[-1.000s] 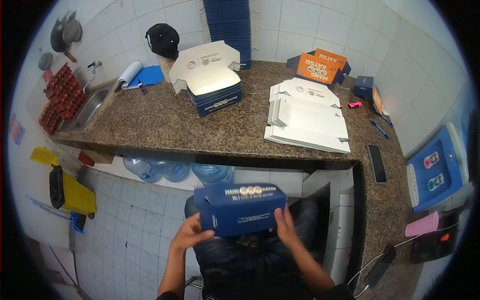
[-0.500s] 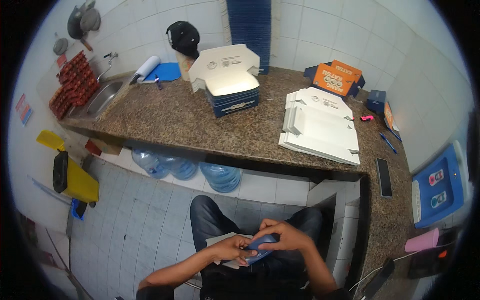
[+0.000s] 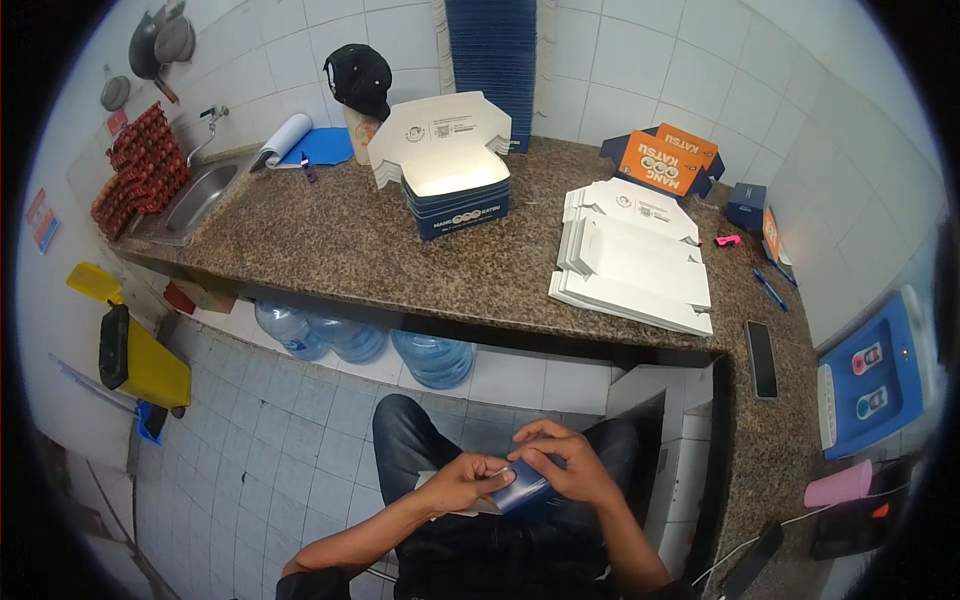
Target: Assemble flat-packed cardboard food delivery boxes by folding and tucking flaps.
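Blue carton (image 3: 524,490) between left hand (image 3: 466,484) and right hand (image 3: 574,470), against both.

We see a black top (image 3: 470,572) at six o'clock, its dark sleeves (image 3: 318,583) at seven and five o'clock ending short of bare forearms (image 3: 375,530). Faded blue-grey jeans (image 3: 402,440), creased at the knees, cover our legs; our hands (image 3: 463,484) are bare.
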A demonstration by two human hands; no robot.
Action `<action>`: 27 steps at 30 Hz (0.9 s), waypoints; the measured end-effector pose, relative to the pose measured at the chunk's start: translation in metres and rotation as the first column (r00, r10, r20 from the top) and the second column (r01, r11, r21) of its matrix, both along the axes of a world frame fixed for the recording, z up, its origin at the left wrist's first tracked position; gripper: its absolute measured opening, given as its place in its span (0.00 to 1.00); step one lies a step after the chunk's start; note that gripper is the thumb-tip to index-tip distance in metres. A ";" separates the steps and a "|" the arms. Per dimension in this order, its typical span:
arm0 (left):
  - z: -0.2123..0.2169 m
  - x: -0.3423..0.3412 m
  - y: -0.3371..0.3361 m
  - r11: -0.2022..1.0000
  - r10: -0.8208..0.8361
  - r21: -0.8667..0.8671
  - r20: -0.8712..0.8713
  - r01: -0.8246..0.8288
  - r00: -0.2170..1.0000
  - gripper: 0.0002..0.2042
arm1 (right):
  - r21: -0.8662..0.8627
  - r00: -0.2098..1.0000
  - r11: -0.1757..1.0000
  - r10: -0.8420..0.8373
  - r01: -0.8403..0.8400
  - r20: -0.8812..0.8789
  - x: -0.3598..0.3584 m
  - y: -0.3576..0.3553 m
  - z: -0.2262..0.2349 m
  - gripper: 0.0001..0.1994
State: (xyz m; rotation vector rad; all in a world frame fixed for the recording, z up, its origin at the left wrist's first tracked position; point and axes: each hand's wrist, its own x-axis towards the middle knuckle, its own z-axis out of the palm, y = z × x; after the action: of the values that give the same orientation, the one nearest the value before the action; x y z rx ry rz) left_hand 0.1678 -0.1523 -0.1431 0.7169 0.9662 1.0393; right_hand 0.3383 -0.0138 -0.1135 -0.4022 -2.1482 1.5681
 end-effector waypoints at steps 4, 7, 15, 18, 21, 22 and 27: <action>0.002 0.000 -0.002 0.997 -0.051 -0.059 -0.032 0.049 0.998 0.13 | 0.394 0.904 0.815 -0.364 0.426 -0.223 -0.010 -0.023 -0.007 0.08; 0.005 0.002 -0.002 0.981 0.129 -0.129 -0.124 -0.145 0.984 0.13 | 0.256 0.812 0.797 -0.433 0.548 -0.390 0.008 -0.053 -0.043 0.06; 0.014 0.044 0.002 0.517 0.842 0.107 0.116 -0.849 0.528 0.07 | 0.563 0.887 0.712 -0.190 0.420 -0.421 -0.021 -0.052 -0.040 0.20; 0.011 0.039 -0.003 0.546 0.838 0.336 -0.204 -0.768 0.506 0.11 | 0.436 0.894 0.793 -0.293 0.426 -0.339 -0.033 -0.044 -0.023 0.21; 0.008 0.008 -0.006 0.625 0.781 0.381 -0.309 -0.681 0.543 0.17 | 0.408 0.937 0.864 -0.177 0.295 -0.302 -0.032 -0.036 -0.013 0.19; 0.017 0.001 -0.004 0.631 0.776 0.401 -0.342 -0.664 0.531 0.20 | 0.410 0.955 0.895 -0.055 0.176 -0.292 -0.031 -0.034 -0.010 0.17; -0.007 0.024 -0.006 0.635 0.772 0.351 -0.298 -0.688 0.561 0.20 | 0.413 0.916 0.838 -0.227 0.356 -0.330 -0.043 -0.044 -0.022 0.13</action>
State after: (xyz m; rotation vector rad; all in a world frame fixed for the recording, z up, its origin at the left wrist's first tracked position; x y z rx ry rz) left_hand 0.1922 -0.1587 -0.1500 0.7215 1.6507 1.7923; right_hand 0.2955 -0.0575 -0.1351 -0.3165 -2.0417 0.8404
